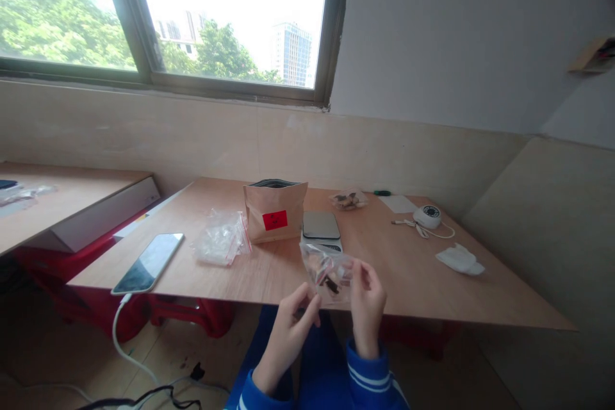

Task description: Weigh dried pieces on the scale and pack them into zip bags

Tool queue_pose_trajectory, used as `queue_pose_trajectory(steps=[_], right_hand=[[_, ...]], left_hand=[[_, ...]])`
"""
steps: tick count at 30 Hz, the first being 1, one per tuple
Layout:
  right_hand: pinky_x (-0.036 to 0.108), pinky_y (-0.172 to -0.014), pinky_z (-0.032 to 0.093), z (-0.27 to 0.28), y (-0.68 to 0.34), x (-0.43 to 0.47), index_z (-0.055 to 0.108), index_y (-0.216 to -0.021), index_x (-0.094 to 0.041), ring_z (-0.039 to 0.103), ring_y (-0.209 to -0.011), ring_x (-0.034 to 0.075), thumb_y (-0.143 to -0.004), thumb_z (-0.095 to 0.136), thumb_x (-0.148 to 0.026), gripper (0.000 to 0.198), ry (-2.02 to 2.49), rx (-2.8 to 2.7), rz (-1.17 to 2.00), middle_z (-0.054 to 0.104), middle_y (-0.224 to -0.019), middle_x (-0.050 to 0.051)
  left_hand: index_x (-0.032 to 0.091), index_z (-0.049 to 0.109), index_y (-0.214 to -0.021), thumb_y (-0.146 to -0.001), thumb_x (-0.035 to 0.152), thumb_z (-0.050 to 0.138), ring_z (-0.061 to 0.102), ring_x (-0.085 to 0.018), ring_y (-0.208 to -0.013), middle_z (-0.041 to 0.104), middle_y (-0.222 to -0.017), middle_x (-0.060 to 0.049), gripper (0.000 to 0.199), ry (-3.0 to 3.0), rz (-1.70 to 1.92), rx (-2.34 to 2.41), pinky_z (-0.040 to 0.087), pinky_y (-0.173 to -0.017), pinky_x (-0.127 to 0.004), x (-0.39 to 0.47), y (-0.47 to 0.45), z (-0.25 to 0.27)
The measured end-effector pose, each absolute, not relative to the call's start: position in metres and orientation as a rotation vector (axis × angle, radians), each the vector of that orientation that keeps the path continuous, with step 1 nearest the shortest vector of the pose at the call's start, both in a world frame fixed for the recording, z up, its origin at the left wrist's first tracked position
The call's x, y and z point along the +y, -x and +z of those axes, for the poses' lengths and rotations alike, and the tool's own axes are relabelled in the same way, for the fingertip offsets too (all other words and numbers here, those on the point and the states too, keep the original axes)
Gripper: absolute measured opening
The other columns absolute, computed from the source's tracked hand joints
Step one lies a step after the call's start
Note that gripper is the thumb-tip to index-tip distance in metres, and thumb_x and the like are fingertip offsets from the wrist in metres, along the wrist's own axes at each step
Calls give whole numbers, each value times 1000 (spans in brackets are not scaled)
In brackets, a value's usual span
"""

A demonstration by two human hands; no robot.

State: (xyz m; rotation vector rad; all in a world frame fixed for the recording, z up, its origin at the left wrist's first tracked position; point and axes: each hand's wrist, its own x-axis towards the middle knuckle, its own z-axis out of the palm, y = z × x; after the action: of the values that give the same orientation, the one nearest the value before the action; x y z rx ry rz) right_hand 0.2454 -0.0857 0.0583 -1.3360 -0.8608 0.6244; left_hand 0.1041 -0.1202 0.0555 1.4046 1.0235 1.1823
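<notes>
A clear zip bag (327, 269) is held up over the table's front edge, tilted, with a small dark piece and some lighter contents inside. My right hand (368, 298) pinches the bag's right side between thumb and fingers. At the lower left edge of the bag, my left hand (295, 320) has its thumb and forefinger drawn together on the plastic. Just behind the bag lies a small kitchen scale (321, 225), its front partly covered by the plastic. Beside the scale stands an open brown kraft pouch (259, 221) with a red label.
Empty zip bags (218, 240) lie in a pile left of the pouch, near a phone (150, 262) on a white cable. Farther back sits a filled clear bag (348, 199). A white camera (427, 216) and a crumpled tissue (460, 259) rest on the right of the table (403, 288).
</notes>
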Motion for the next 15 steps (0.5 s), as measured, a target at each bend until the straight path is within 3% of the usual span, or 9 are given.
queue_pose_trajectory(steps=[4, 6, 9, 12, 15], right_hand=[[32, -67, 55, 57, -261, -85, 65, -89, -14, 69, -77, 24, -76, 61, -59, 47, 1292, -767, 658, 73, -86, 12], [31, -64, 54, 58, -261, -85, 65, -91, -14, 68, -74, 23, -76, 62, -59, 48, 1269, -768, 707, 73, -84, 11], [30, -57, 53, 59, -251, -86, 66, -95, -14, 66, -65, 21, -76, 61, -61, 51, 1241, -801, 832, 72, -80, 9], [33, -63, 54, 61, -239, -86, 65, -103, -13, 67, -72, 22, -80, 56, -60, 53, 1242, -918, 812, 72, -86, 11], [37, -82, 52, 64, -232, -83, 59, -115, -15, 63, -92, 23, -83, 58, -49, 46, 1265, -1027, 417, 66, -106, 13]], left_hand=[[18, 61, -79, -90, 51, 44, 57, -17, -79, 61, -80, -5, 39, -1248, 1243, 951, 44, -76, -28, -112, -101, 40], [21, 62, -105, -84, 49, 55, 58, -21, -99, 62, -109, -7, 35, -1125, 1266, 915, 45, -86, -31, -102, -102, 26], [26, 50, -129, -73, 39, 72, 51, -26, -121, 50, -137, -8, 62, -1014, 1206, 750, 40, -101, -37, -87, -107, 5], [24, 50, -130, -72, 35, 74, 51, -28, -122, 56, -131, -9, 63, -982, 1197, 660, 39, -103, -41, -72, -112, -6], [23, 51, -125, -70, 31, 75, 59, -25, -107, 64, -116, -7, 61, -982, 1278, 739, 45, -96, -40, -54, -107, -7]])
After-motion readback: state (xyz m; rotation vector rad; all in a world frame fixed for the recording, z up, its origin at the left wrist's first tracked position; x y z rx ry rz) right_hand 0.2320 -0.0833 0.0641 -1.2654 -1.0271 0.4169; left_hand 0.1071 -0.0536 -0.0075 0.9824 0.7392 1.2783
